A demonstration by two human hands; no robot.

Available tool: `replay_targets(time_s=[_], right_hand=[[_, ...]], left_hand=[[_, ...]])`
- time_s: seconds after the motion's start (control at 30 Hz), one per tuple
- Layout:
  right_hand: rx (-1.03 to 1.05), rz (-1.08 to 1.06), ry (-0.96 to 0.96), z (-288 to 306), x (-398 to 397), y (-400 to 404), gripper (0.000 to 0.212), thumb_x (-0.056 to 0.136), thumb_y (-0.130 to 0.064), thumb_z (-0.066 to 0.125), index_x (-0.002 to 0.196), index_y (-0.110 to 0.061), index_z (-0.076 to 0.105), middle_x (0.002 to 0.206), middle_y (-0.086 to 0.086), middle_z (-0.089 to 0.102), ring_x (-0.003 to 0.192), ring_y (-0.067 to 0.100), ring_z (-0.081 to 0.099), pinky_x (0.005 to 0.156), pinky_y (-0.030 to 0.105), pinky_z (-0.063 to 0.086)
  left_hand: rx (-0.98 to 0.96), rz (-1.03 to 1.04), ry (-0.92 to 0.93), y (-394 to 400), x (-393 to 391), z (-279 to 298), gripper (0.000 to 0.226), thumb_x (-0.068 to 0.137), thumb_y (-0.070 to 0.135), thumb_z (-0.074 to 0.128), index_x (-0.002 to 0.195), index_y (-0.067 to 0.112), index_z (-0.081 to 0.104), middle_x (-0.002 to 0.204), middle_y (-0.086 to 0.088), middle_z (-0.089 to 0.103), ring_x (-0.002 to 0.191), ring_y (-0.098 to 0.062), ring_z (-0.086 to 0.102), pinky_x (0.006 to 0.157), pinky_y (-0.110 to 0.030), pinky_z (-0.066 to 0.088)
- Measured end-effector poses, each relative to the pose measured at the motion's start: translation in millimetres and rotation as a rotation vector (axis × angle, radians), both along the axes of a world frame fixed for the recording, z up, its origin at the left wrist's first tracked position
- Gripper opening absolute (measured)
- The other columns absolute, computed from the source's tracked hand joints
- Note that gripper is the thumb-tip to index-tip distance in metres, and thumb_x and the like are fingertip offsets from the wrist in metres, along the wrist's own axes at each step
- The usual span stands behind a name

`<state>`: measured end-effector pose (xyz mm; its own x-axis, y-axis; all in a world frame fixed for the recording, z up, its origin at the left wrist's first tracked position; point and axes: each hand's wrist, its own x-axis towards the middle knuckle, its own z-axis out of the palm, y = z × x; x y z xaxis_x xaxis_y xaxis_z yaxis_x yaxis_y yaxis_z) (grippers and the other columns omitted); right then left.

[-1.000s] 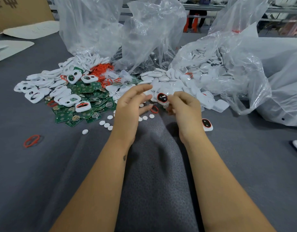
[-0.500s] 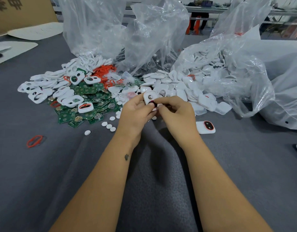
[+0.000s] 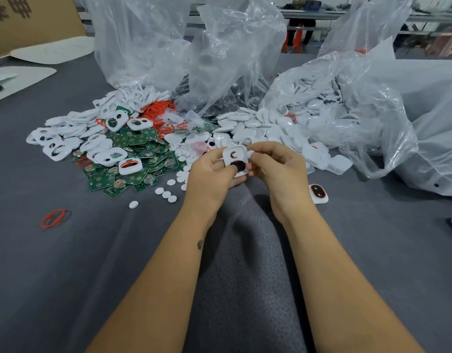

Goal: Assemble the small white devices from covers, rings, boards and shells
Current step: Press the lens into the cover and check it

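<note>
Both hands hold one small white cover [image 3: 234, 156] above the grey cloth, near the centre. My left hand [image 3: 211, 174] grips its lower left side, thumb over a dark opening edged in red. My right hand [image 3: 278, 167] pinches its right edge with curled fingers. Behind lie heaps of white covers [image 3: 74, 138], green boards [image 3: 133, 171], red rings [image 3: 158, 110] and white shells [image 3: 265, 128]. One assembled white device [image 3: 318, 193] lies to the right of my right hand.
Several small white discs [image 3: 166, 193] are scattered left of my hands. A lone red ring [image 3: 53, 218] lies at the left on the grey cloth [image 3: 67, 276]. Large clear plastic bags [image 3: 219, 54] stand behind the heaps and spill shells at the right.
My hands have drawn together around the white cover and turned it. The left hand, open a second ago, now grips it with the thumb on its dark opening.
</note>
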<state>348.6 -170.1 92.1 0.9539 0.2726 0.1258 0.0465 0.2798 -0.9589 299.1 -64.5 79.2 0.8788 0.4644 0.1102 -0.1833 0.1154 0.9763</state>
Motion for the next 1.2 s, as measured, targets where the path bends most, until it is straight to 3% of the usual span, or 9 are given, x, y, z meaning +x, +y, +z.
replay_targets(time_s=[0.2, 0.37, 0.53, 0.7, 0.8, 0.9, 1.07, 1.2], right_hand=[[-0.028, -0.036, -0.04, -2.0, 0.7, -1.4, 0.015, 0.089, 0.006, 0.059, 0.098, -0.002, 0.069, 0.073, 0.007, 0.064, 0.061, 0.008, 0.059, 0.063, 0.018, 0.051], [-0.075, -0.059, -0.085, -0.3, -1.3, -3.8, 0.015, 0.086, 0.004, 0.064, 0.092, -0.007, 0.072, 0.08, 0.006, 0.068, 0.068, 0.009, 0.057, 0.068, 0.021, 0.049], [-0.148, -0.077, -0.117, 2.0, -1.6, -4.8, 0.01, 0.087, 0.0, 0.065, 0.094, -0.004, 0.071, 0.072, 0.002, 0.066, 0.06, 0.005, 0.055, 0.059, 0.015, 0.046], [-0.189, -0.118, -0.137, 4.0, -2.4, -3.2, 0.009, 0.083, 0.001, 0.065, 0.082, -0.008, 0.066, 0.074, 0.008, 0.067, 0.068, 0.013, 0.06, 0.063, 0.022, 0.047], [-0.175, -0.15, -0.128, 3.9, -2.4, -3.8, 0.015, 0.081, 0.002, 0.063, 0.074, -0.011, 0.06, 0.079, 0.021, 0.07, 0.068, 0.021, 0.065, 0.061, 0.027, 0.049], [-0.158, -0.152, -0.132, 3.4, -2.4, -4.4, 0.019, 0.079, 0.004, 0.065, 0.07, -0.012, 0.058, 0.08, 0.022, 0.07, 0.068, 0.022, 0.064, 0.063, 0.029, 0.049], [-0.189, -0.09, -0.219, 3.1, 0.2, -6.4, 0.034, 0.078, 0.012, 0.066, 0.086, -0.021, 0.067, 0.076, 0.001, 0.062, 0.065, 0.003, 0.052, 0.067, 0.017, 0.047], [-0.233, -0.117, -0.195, 1.8, 1.9, -7.2, 0.025, 0.08, 0.005, 0.071, 0.086, -0.019, 0.072, 0.077, 0.001, 0.068, 0.069, 0.01, 0.062, 0.073, 0.023, 0.054]], left_hand=[[0.037, -0.022, 0.0, -0.5, 0.1, -0.4, 0.036, 0.087, -0.009, 0.052, 0.095, 0.023, 0.068, 0.085, 0.003, 0.076, 0.083, -0.014, 0.073, 0.065, -0.019, 0.055], [0.035, -0.036, -0.025, -0.6, -2.0, -0.4, 0.037, 0.085, -0.007, 0.053, 0.088, 0.026, 0.07, 0.085, 0.004, 0.076, 0.082, -0.01, 0.073, 0.065, -0.018, 0.055], [0.095, -0.045, -0.012, 0.2, -1.5, -1.1, 0.036, 0.087, -0.007, 0.052, 0.091, 0.025, 0.069, 0.082, 0.005, 0.076, 0.079, -0.009, 0.072, 0.064, -0.018, 0.054], [0.052, -0.011, 0.004, 0.0, 1.6, -2.7, 0.029, 0.089, -0.01, 0.052, 0.094, 0.016, 0.064, 0.079, 0.003, 0.076, 0.075, -0.011, 0.072, 0.062, -0.019, 0.055], [0.057, -0.005, -0.004, 0.0, 1.7, -3.4, 0.028, 0.09, -0.01, 0.052, 0.095, 0.015, 0.064, 0.082, 0.002, 0.076, 0.078, -0.013, 0.073, 0.066, -0.021, 0.056], [0.069, -0.013, -0.019, -0.5, 0.8, -3.0, 0.03, 0.09, -0.01, 0.052, 0.095, 0.017, 0.065, 0.081, 0.004, 0.076, 0.077, -0.011, 0.072, 0.067, -0.02, 0.056], [0.066, -0.003, -0.024, -0.8, 1.2, -2.8, 0.033, 0.089, -0.009, 0.054, 0.091, 0.021, 0.066, 0.08, 0.007, 0.076, 0.078, -0.008, 0.072, 0.065, -0.018, 0.055], [0.066, 0.008, -0.011, 0.3, 1.9, -3.3, 0.033, 0.089, -0.009, 0.054, 0.091, 0.022, 0.066, 0.081, 0.008, 0.076, 0.08, -0.008, 0.072, 0.065, -0.018, 0.055]])
